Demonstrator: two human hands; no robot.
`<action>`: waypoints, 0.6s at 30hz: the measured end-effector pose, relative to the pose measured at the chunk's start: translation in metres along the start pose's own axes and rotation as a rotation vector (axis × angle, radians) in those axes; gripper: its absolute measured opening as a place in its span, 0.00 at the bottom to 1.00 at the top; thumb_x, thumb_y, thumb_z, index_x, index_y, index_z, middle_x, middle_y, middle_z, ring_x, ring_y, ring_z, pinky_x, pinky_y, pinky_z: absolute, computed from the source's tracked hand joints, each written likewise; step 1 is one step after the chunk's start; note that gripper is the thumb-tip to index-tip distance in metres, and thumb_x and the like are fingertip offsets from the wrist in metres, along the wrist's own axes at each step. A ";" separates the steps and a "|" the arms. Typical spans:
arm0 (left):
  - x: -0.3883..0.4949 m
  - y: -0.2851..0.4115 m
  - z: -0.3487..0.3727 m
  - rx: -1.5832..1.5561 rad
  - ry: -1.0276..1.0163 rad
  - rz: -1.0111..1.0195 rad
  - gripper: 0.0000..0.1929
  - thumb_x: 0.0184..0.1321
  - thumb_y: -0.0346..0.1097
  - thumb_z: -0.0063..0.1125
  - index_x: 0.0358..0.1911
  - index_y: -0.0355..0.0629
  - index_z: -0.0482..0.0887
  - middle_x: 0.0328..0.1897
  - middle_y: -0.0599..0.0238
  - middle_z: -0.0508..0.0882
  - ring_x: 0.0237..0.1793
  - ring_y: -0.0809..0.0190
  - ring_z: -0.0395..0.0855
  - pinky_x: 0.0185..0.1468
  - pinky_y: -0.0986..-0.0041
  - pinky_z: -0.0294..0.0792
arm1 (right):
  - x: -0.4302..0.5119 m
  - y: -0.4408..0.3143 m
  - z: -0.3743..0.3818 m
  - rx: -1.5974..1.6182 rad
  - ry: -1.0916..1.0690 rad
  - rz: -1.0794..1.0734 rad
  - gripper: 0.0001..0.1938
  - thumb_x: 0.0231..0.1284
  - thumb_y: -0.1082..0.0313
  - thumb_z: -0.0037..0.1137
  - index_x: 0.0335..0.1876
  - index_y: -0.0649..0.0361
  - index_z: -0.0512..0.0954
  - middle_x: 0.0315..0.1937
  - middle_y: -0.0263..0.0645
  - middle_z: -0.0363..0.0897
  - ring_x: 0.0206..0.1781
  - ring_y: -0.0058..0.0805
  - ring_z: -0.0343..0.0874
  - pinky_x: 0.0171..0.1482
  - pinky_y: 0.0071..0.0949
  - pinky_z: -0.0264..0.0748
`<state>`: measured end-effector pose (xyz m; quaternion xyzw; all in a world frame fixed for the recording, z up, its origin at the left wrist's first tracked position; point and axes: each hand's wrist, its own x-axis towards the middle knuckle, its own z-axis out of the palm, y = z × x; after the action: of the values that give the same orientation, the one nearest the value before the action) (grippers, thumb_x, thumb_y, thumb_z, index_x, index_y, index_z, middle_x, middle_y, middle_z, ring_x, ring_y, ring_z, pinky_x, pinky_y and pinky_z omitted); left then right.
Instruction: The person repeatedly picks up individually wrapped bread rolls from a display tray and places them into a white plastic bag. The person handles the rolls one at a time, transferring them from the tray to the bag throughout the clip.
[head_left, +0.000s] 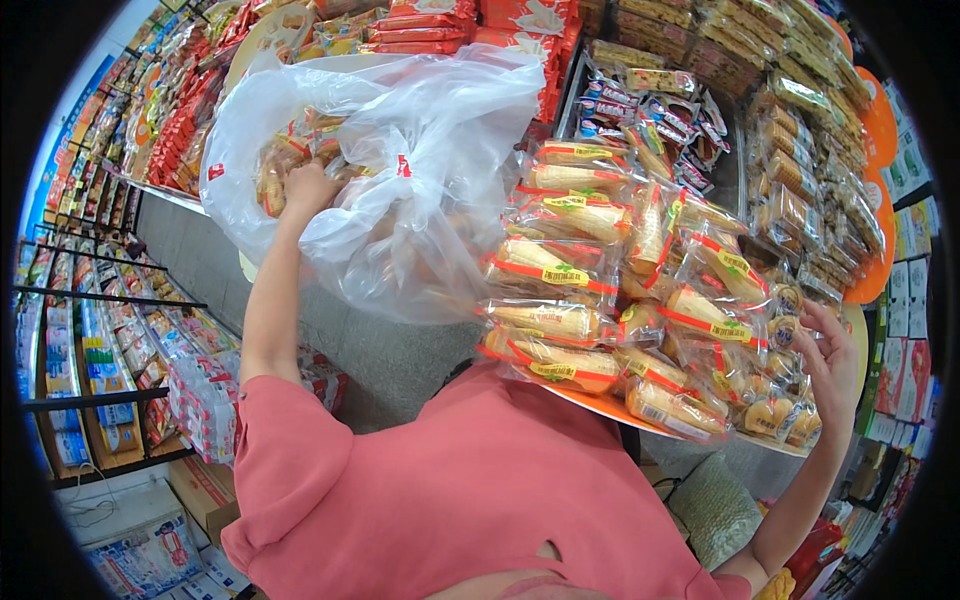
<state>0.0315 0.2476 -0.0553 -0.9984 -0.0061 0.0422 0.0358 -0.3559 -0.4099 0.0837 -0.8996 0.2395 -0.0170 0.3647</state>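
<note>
My left hand (311, 189) reaches into the mouth of a large translucent plastic bag (420, 142), its fingers among wrapped baked snacks (271, 187); the fingertips are partly hidden, so its grip does not show. The knotted plastic beside it bears small red marks. My right hand (829, 356) rests at the right end of the display, fingers bent by small round wrapped cakes (784, 330). Whether it holds one cannot be made out. Between the hands lies a pile of cone-shaped pastries in clear wrappers (555, 270) with red and yellow bands.
A metal tray (739, 176) with small wrapped sweets (675, 124) sits behind the pastries. Packaged biscuits (791, 150) are stacked at the right, red packs (420, 30) at the back. Shelves of snacks (112, 352) and shrink-wrapped bottles (202, 405) stand at the left.
</note>
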 end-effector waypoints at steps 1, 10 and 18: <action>0.000 -0.001 -0.008 -0.014 -0.028 -0.008 0.40 0.57 0.68 0.65 0.60 0.38 0.83 0.56 0.35 0.87 0.58 0.40 0.86 0.65 0.53 0.74 | -0.001 0.003 0.001 0.008 0.022 -0.018 0.23 0.70 0.75 0.61 0.69 0.62 0.77 0.51 0.38 0.84 0.42 0.14 0.83 0.33 0.16 0.72; -0.062 -0.009 -0.086 -0.975 0.091 0.016 0.25 0.68 0.47 0.65 0.59 0.34 0.82 0.49 0.56 0.90 0.48 0.60 0.90 0.54 0.66 0.79 | -0.021 -0.019 -0.007 0.068 0.112 0.005 0.18 0.71 0.75 0.59 0.65 0.64 0.79 0.49 0.38 0.85 0.42 0.16 0.83 0.38 0.15 0.74; -0.135 0.138 -0.142 -1.570 -0.276 0.683 0.26 0.70 0.36 0.63 0.69 0.38 0.73 0.55 0.59 0.88 0.50 0.63 0.88 0.58 0.69 0.78 | -0.002 -0.113 0.033 0.240 -0.124 -0.341 0.17 0.71 0.75 0.57 0.63 0.67 0.79 0.49 0.38 0.87 0.44 0.21 0.87 0.45 0.22 0.83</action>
<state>-0.0895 0.0975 0.0866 -0.6673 0.2622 0.1551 -0.6796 -0.3033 -0.3181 0.1347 -0.8766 0.0572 -0.0514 0.4750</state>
